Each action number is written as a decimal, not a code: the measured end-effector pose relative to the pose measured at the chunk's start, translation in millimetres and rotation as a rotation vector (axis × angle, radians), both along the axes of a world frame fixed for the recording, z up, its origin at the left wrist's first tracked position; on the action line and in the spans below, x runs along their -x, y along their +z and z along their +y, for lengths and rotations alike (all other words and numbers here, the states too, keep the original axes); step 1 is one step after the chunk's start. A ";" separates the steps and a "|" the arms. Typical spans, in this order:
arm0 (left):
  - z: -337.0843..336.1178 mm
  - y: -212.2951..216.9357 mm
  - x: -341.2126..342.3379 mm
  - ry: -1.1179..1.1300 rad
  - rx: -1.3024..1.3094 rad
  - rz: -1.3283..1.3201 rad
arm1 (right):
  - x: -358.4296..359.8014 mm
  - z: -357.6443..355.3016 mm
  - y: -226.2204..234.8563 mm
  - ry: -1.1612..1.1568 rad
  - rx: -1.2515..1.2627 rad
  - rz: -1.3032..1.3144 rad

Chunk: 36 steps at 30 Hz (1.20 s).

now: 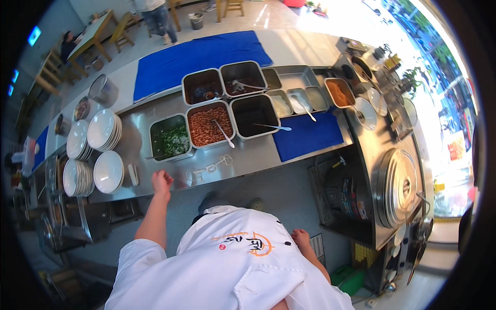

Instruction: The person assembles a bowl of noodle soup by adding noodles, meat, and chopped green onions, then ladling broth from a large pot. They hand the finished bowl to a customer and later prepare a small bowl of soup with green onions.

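My left hand [162,182] is at the front edge of the steel counter [178,173], its fingers curled with nothing visible in them. Just beyond it stands a steel pan of chopped greens [173,140]. To the right of that is a pan of reddish-brown beans or nuts [209,126] with a white-handled spoon [223,134] in it. A pair of metal kitchen tools with looped ends [209,168] lies on the counter. My right hand [300,236] hangs low beside my white jacket, away from the counter, fingers loosely curled and no object visible in it.
White plates or bowls [108,173] stand in several stacks at the left. Dark-filled pans [253,113] and smaller seasoning trays [281,103] fill the middle. Blue cloths [310,137] cover parts of the counter. At right a large round lid [405,186] sits on a steel unit.
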<state>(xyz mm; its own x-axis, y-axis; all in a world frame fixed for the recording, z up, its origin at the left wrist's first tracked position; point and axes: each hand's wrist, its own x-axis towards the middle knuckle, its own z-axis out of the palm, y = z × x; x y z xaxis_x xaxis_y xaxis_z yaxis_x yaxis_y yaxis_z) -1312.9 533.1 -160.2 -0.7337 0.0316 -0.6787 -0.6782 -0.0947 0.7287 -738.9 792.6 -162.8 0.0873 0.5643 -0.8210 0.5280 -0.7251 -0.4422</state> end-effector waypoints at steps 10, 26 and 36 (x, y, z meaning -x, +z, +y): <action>78.2 32.8 -10.0 0.138 -0.298 -0.166 | -0.1 71.3 5.1 0.010 -0.025 0.039; 16.5 23.9 58.7 0.271 -0.352 -0.142 | 129.9 -33.0 -5.4 0.642 -0.143 -0.213; 63.7 -16.7 54.4 -0.112 -0.284 -0.204 | 199.0 2.5 -4.7 0.449 -0.123 -0.150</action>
